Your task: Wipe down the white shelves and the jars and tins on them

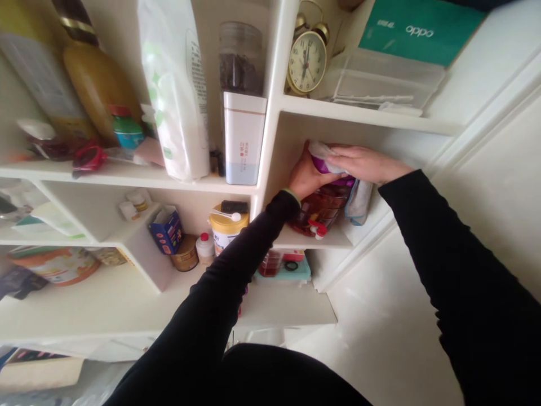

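A large glass jar [323, 206] of dark red liquid, with a red-and-white tap [318, 229] low on its front, stands in a shelf compartment. On top is a purple lid [320, 164], partly hidden by my hands. My left hand [306, 176] wraps round the lid's left side, thumb across its front. With fingers stretched over a pale grey cloth [324, 151], my right hand [366, 162] presses it on the lid's top. A grey-blue cloth [359, 203] hangs at the jar's right side; whether it joins the cloth on top I cannot tell.
An alarm clock [307, 61] and a green-topped clear box [389, 73] stand on the shelf above. Left of the divider [273, 113] are a white plastic pack [175, 90], a white tin [243, 138] and bottles. A yellow-lidded can [228, 225] stands beside my left forearm.
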Available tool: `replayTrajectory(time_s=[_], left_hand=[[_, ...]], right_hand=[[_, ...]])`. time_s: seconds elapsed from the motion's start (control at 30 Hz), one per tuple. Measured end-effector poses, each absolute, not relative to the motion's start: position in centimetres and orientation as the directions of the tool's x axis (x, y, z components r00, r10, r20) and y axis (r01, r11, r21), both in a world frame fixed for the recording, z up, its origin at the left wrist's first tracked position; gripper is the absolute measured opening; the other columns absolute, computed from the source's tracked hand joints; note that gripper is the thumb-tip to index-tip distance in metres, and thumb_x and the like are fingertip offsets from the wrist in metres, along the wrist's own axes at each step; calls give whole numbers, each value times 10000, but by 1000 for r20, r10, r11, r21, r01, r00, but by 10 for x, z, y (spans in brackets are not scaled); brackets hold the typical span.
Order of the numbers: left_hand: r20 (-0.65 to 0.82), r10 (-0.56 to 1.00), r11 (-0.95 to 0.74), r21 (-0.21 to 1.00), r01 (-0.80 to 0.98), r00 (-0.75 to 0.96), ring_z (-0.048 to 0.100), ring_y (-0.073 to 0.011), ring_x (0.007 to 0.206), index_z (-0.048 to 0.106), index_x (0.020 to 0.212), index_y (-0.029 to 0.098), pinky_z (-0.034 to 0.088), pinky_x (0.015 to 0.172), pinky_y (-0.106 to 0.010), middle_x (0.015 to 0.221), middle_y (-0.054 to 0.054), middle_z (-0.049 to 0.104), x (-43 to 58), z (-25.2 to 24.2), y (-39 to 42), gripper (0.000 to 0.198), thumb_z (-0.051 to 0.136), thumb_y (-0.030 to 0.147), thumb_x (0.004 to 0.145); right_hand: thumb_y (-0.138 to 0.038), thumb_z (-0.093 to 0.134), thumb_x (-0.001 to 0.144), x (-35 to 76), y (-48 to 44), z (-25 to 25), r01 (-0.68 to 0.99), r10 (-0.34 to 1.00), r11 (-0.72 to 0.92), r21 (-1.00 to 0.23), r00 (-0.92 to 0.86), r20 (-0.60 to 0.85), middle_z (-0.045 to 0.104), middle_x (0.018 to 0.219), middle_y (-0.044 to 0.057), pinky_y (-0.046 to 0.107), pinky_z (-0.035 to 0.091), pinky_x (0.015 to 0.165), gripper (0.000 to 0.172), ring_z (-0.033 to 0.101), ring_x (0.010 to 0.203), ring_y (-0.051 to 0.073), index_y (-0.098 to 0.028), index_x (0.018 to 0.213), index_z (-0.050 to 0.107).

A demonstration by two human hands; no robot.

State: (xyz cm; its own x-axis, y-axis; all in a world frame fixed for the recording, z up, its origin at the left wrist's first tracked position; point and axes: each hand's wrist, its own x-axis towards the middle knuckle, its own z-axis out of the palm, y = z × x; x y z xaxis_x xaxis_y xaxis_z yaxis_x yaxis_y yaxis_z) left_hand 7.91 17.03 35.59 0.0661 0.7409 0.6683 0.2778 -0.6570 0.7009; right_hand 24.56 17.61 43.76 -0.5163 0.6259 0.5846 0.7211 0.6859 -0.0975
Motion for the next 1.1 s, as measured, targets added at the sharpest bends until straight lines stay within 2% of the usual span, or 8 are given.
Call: replayTrajectory(time_s=[0.1,0.27,0.37,0.47,0.57,0.7,0.87,1.1], left_hand=[[688,723,-678,684,270,72,506,-383,1567,234,1717,208,404,1316,-441,1682,-134,574,79,355,179,1228,832,796,820],[672,740,-649,694,313,44,510,-354,1596,268,1722,129,433,1307,-398,1680,-196,549,77,353,183,1297,959,655,758],[680,733,-658,705,267,10,528,-329,1584,397,1676,158,426,1313,-370,1659,-165,580,75,352,178,1073,876,664,860],[686,728,-669,711,218,-7,550,-286,1568,514,1606,213,413,1318,-338,1638,-119,615,73,350,178,812,743,673,977],[678,735,-662,719,213,-7,562,-261,1564,472,1650,249,421,1310,-338,1651,-93,607,74,347,182,826,740,657,984],[668,744,-649,729,217,-17,569,-263,1563,429,1693,270,423,1300,-345,1670,-96,591,75,344,187,880,734,675,975],[669,743,-649,730,216,-25,581,-256,1549,425,1698,219,420,1295,-329,1670,-137,587,74,344,183,897,739,652,978],[644,764,-610,743,277,-44,522,-247,1604,400,1717,290,366,1351,-383,1714,-83,551,76,347,177,750,592,619,1071]], right_hand=[[-406,603,1055,264,157,427,701,633,708,-82,-580,513,673,1581,36,539,447,1331,418,612,1504,309,-277,1431,733],[-474,397,1112,276,156,412,816,697,565,-120,-395,599,722,1456,143,572,492,1259,484,660,1413,350,-215,1381,705],[-465,288,1131,268,162,396,868,697,474,-149,-267,665,696,1479,163,589,449,1275,550,615,1457,366,-213,1440,666],[-436,241,1120,258,163,370,876,601,451,-170,-157,783,599,1600,181,547,391,1329,619,526,1550,342,-187,1589,560],[-398,272,1090,252,159,341,861,484,471,-194,-69,872,509,1681,189,547,365,1350,645,457,1607,328,-169,1649,498],[-327,293,1065,256,151,313,846,373,511,-156,-54,926,574,1623,185,647,399,1296,587,508,1541,366,-214,1515,652],[-276,307,1060,270,141,292,875,316,482,-51,-120,941,724,1433,160,611,512,1179,524,635,1326,354,-248,1197,812],[-260,435,1011,248,127,284,867,333,497,-42,-146,931,760,1348,138,604,541,1108,434,637,1186,356,-264,1182,834]])
